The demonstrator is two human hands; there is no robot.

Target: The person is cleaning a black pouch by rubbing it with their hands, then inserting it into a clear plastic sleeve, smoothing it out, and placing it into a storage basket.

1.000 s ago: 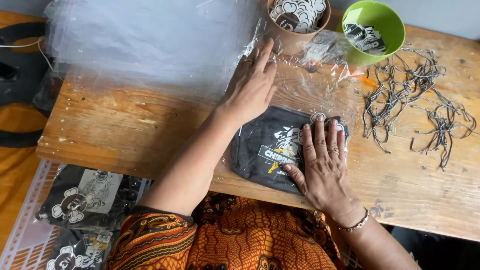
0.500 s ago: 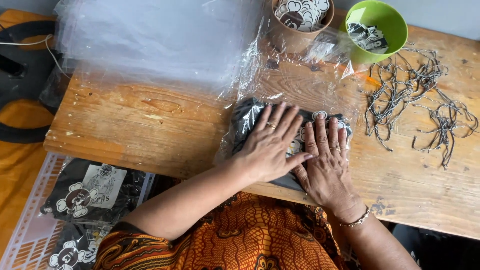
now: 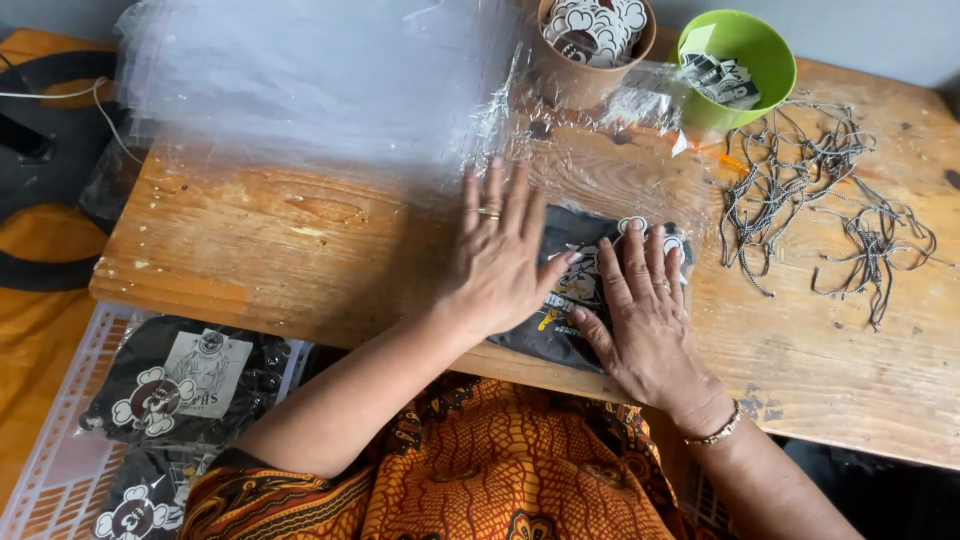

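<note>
1. Pressing flat, your left hand (image 3: 497, 262) lies palm down with fingers spread wide, so its grip closes on nothing; the palm covers the left end of the folded black garment (image 3: 585, 300) and the fingertips reach past its far edge onto the clear plastic film (image 3: 560, 165).
2. Your right hand (image 3: 645, 315) lies just beside it, also open and flat, holding nothing, its fingers resting on the garment's right half.
3. The garment sits directly under both palms at the near edge of the desk (image 3: 300, 250), its long axis running left to right, its near corner hanging slightly over the edge.
4. Both hands touch it; neither is nearer, the left covering one end and the right the other.
5. Further out, a stack of clear plastic bags (image 3: 300, 80) lies on the far left of the desk.
6. A brown paper cup (image 3: 570, 80) and a green bowl (image 3: 760, 80), each holding printed tags, stand at the far edge.
7. Loose grey cords (image 3: 830, 200) lie scattered to the right, well apart from your hands.
8. A white crate (image 3: 60, 470) below left holds bagged black garments (image 3: 180, 385).
</note>
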